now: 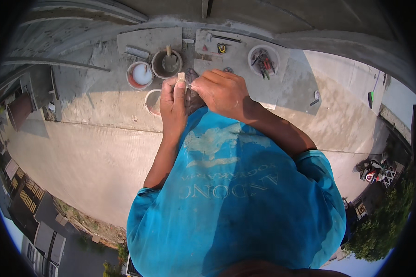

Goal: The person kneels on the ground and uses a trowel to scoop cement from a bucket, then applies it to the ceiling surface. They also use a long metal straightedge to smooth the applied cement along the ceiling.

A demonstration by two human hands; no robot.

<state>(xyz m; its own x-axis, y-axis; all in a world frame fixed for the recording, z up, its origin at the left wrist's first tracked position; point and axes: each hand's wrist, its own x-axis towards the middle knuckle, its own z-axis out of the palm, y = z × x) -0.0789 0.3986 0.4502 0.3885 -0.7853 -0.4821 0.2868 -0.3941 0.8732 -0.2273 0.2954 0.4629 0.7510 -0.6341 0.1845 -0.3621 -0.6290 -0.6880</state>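
Note:
In front of my chest, my left hand (pixel 173 102) is closed on a small pale block (pixel 181 77), with the thumb pressed along it. The block looks like wood, and its upper end sticks out above the thumb. Close on its right is my right hand (pixel 223 93), fingers curled in a pinch toward the block. A thin light thing shows at those fingertips, too small to name. Past my hands, a dark bucket (pixel 153 69) holds a tool with a wooden handle (pixel 168 50).
A bucket of whitish liquid (pixel 141 75) stands left of the dark one, and another pale bucket (pixel 148 102) nearer. Ahead lie a yellow tape measure (pixel 222 48) and a hammer (pixel 224 38). A white tub (pixel 250 59) of hand tools stands right. Far right is a motorcycle (pixel 370 175).

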